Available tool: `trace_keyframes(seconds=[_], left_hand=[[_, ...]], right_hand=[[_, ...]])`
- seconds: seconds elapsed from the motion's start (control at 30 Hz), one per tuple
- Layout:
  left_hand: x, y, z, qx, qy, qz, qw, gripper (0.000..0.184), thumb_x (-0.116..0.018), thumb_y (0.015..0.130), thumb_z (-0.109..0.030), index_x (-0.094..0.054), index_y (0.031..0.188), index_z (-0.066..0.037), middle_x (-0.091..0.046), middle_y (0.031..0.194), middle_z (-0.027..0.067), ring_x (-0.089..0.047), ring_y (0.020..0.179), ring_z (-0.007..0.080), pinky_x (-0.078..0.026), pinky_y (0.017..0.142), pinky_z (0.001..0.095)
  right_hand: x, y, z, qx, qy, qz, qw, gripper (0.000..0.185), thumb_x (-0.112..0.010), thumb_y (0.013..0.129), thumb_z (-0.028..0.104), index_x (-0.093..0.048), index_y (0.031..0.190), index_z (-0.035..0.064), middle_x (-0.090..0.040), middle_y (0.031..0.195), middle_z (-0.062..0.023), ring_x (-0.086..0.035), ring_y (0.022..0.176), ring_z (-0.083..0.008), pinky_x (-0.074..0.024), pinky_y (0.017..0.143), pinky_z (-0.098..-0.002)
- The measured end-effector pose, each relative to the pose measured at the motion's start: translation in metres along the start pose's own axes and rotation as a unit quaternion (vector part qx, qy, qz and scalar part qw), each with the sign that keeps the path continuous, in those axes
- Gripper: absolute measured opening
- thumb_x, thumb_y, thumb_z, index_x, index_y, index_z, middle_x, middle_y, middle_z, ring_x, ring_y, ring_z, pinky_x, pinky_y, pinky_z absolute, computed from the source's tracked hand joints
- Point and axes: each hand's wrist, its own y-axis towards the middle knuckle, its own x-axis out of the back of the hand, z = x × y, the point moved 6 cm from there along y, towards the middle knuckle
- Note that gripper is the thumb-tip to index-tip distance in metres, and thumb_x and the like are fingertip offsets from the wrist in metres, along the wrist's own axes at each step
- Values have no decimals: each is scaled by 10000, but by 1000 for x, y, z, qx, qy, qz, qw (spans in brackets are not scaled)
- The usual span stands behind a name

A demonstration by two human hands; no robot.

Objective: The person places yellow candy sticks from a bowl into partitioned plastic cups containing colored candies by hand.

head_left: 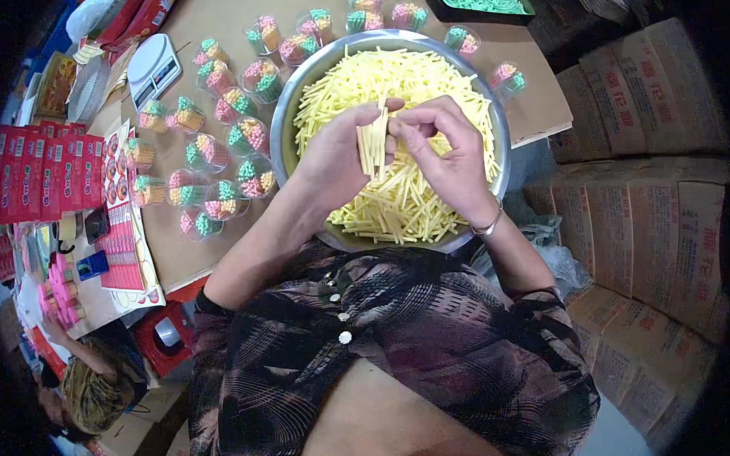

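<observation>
A wide metal bowl (281,133) in front of me is heaped with thin pale-yellow sticks (397,217). Above the heap, my left hand (339,156) is closed around a small bundle of yellow sticks (373,140), held roughly upright with the thumb along its top. My right hand (452,155), with a bracelet on its wrist, is closed in a pinch against the bundle's right side. Whatever lies between its thumb and forefinger is hidden. Clear cups (205,152) packed with pink, green and yellow sticks stand to the left of the bowl and behind it.
A white scale (153,69) stands at the back left, with red packages (49,177) nearer the left edge. At the top right is a dark tray (513,16) of green sticks. Cardboard boxes (630,221) are stacked on the right. Another person (94,383) is at lower left.
</observation>
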Motion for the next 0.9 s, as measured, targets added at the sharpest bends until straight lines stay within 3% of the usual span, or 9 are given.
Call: trace_keyframes(seconds=[0.1,0.23,0.43,0.57,0.73,0.9], left_hand=[[3,0,-2,-7,-32,4,999,428,-572,843,19,-459,1255,-8,-594,898,66,-570,754,115,-444,650,197],[-2,0,-8,-63,-28,-42,997,408,-542,854,39,-465,1252,-14,-597,901,73,-584,774,121,-468,673,215],[-5,-7,-5,-54,13,-18,998,430,-535,855,43,-437,1269,-22,-591,914,87,-582,801,128,-471,661,230],[-14,-20,7,-9,97,-5,995,541,-530,862,39,-336,1364,-20,-573,979,118,-580,835,142,-462,672,222],[-7,-21,18,26,131,84,987,674,-530,866,32,-195,1449,-13,-541,1068,168,-574,877,150,-451,699,214],[-13,-24,11,-19,237,47,970,756,-519,863,7,-93,1488,-9,-523,1127,211,-581,930,177,-469,774,241]], right_hand=[[2,-5,0,-44,18,-19,999,116,-654,820,17,-628,934,12,-556,900,-47,-503,760,-106,-408,637,-204],[-19,-20,17,47,-144,98,984,202,-717,743,40,-611,914,23,-569,871,-28,-515,786,-116,-417,634,-221],[-15,-13,21,185,-207,11,961,463,-765,651,68,-596,1080,30,-566,995,-68,-522,857,-145,-436,645,-247],[-15,4,14,53,-50,114,991,708,-780,605,92,-518,1261,40,-511,1171,-111,-512,929,-168,-451,673,-271],[-24,-2,15,129,-59,180,973,779,-762,657,121,-442,1362,40,-408,1300,-128,-496,978,-166,-455,695,-264],[-6,14,5,56,98,104,988,573,-713,756,150,-495,1270,24,-515,1151,-104,-516,885,-140,-435,664,-240]])
